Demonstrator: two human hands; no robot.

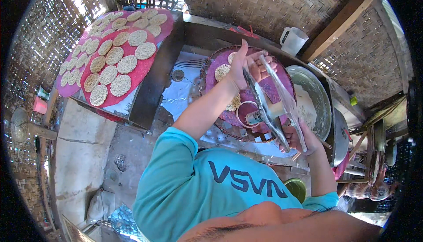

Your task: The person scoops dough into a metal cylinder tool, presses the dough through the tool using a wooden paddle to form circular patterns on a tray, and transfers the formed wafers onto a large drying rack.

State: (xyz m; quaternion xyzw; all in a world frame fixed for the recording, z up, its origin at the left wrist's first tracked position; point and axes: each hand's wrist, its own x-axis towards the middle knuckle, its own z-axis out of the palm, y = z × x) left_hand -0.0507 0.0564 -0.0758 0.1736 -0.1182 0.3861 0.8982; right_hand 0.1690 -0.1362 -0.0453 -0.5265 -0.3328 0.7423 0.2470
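In the head view, the person's hands hold a pair of long bars [287, 100] — one pale and glossy, one dark-edged — aslant above a round tray [219, 58]. The right hand [309, 140] is curled round the near ends. The left hand [242, 68] is at the far ends, thumb raised; how tightly it is closed cannot be told. A pale cylinder [276, 109] shows between the bars. A wide basin [320, 93] is just right of them; coiled pale discs [121, 84] lie on pink sheets at far left.

The step in hand appears to be steadying or positioning the bars; the next move seems to call for an even hold at both ends. Large dark lettering crosses the teal shirt [207, 193] — no other writing is legible.
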